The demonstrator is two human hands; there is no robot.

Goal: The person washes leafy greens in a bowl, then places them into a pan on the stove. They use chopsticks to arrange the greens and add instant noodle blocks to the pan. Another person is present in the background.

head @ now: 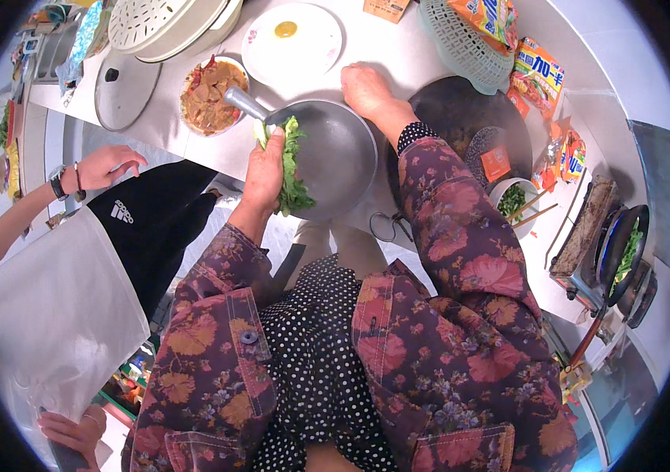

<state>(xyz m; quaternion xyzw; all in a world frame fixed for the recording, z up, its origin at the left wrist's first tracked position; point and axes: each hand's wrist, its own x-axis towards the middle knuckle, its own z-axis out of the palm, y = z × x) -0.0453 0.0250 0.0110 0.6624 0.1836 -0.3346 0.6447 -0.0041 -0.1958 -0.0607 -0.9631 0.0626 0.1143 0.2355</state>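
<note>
My left hand [265, 174] is closed around a bunch of leafy greens [294, 171], with the thumb pressed along its stems. The greens hang over the left side of a grey metal pan [338, 159] at the counter's front edge. Its metal handle [246, 103] points up and left, just above my left hand. Beyond the pan's far right rim, my right hand [370, 91] is held low over the counter. Its fingers are curled under and hidden. The nearest thing past it is a white plate [305, 59] bearing a small yellow-brown spot.
A bowl of sliced meat in sauce [215, 94] and a glass lid [128, 91] stand left. Right are a large dark wok [429, 106], a bowl of chopped greens with chopsticks [512, 203], noodle packets [538, 71] and a frying pan [624, 259] on a stove. Another person's arm [99, 168] reaches in left.
</note>
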